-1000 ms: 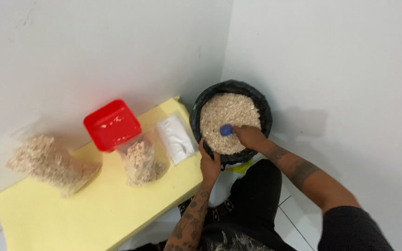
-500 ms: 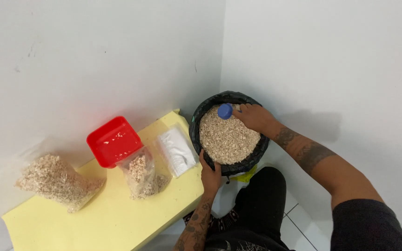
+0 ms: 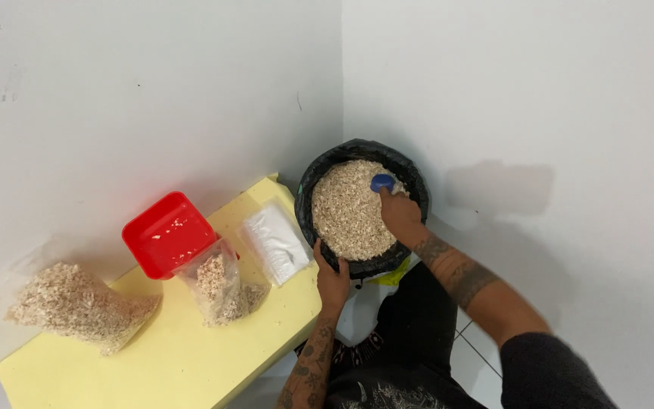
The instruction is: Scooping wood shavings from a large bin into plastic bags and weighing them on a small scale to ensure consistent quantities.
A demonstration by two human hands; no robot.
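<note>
Right hand [image 3: 400, 214]: inside tub [image 3: 308, 198], fingers closed on blue scoop [image 3: 381, 182] in flakes [image 3: 346, 212]
Left hand [image 3: 332, 278]: gripping tub's near rim
Surface [image 3: 168, 356]: left of tub, 2 bags

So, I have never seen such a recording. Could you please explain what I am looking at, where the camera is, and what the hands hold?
There is no machine here. A person wears one camera on the head, so you look down at their own two bare arms. The right hand holds a small blue scoop in a black tub full of pale flakes. The left hand grips the tub's near rim. Beside it, a yellow table carries a red container, two clear bags of flakes and a stack of empty bags.
</note>
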